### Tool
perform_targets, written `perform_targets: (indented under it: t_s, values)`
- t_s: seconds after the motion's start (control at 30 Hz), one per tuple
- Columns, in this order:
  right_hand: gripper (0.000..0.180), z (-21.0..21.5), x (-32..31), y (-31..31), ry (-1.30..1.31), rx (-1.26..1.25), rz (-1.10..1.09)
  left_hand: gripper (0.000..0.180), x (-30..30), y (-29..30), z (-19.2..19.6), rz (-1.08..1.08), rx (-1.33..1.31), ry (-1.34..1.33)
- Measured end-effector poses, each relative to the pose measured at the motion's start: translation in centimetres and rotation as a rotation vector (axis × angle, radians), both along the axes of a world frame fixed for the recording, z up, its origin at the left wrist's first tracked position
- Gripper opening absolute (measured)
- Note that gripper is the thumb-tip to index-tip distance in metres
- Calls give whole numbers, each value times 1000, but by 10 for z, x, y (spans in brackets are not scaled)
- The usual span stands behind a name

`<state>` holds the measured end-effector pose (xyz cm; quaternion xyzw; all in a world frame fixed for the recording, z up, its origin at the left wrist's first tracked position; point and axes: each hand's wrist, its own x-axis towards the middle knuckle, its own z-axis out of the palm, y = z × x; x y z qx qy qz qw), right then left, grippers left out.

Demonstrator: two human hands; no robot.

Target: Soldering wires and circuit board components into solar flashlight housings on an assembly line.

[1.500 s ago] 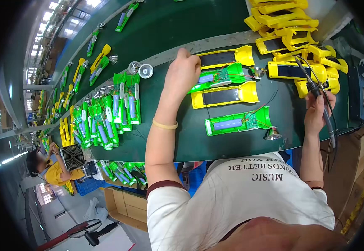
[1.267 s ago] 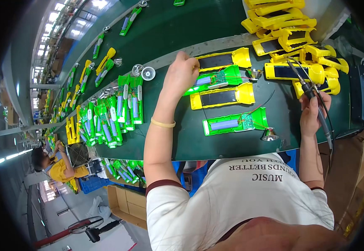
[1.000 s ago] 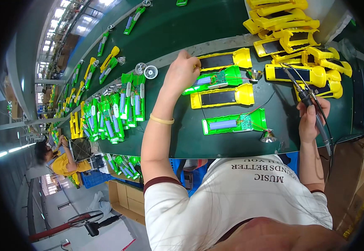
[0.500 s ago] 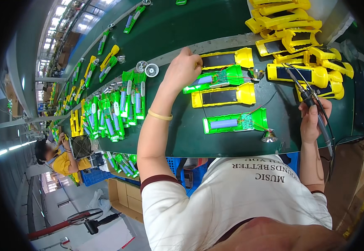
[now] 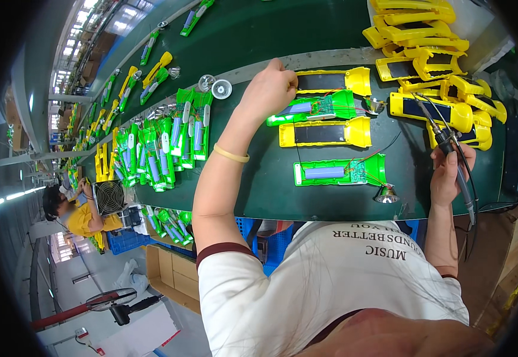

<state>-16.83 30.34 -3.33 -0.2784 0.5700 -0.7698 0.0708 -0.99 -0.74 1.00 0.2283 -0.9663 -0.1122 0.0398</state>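
My left hand (image 5: 268,90) is closed at the left end of a yellow casing half (image 5: 359,81) with a dark panel. Its fingertips are hidden, so what they pinch cannot be made out. Just below lies a green casing half (image 5: 343,105) with a battery, circuit board and wires, and a reflector (image 5: 376,106) at its right end. My right hand (image 5: 448,175) grips a soldering iron (image 5: 445,141), its metal end pointing up and left over another yellow casing (image 5: 462,116). Nearer me are a second panelled yellow casing (image 5: 361,132) and a green casing (image 5: 299,174) wired to a reflector (image 5: 386,194).
Stacked yellow casings (image 5: 417,28) rise at the back right. To the left are piled green casings with batteries (image 5: 165,143) and two loose reflectors (image 5: 221,89). More parts lie on the green belt (image 5: 259,30) beyond the grey rail. A person in yellow (image 5: 92,217) sits far left beside a fan (image 5: 109,197).
The whole view has shifted slightly, with the table items appearing further right. Both hands keep nearly the same place and grip; the soldering iron stays in my right hand.
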Motion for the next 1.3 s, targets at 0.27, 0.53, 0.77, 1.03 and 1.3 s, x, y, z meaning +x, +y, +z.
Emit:
perform_targets:
  t_s: [0.27,0.53,0.77,1.03,1.3]
  values:
    - [28,0,0,0,-15,-1,-13,12,9,-3,7,-29,-9,66]
    - [27,3,-2,-1,-37,-38,-4,61,35,34,23,-289,34,139]
    - [25,-1,-5,-1,-52,-22,-61,58,-9,23,14,-353,135,47]
    - [24,-1,-4,0,-91,-29,-79,48,-49,-71,1,-154,-65,148]
    - [27,-1,-4,3,-89,-54,-78,47,-29,-28,6,-210,-113,348]
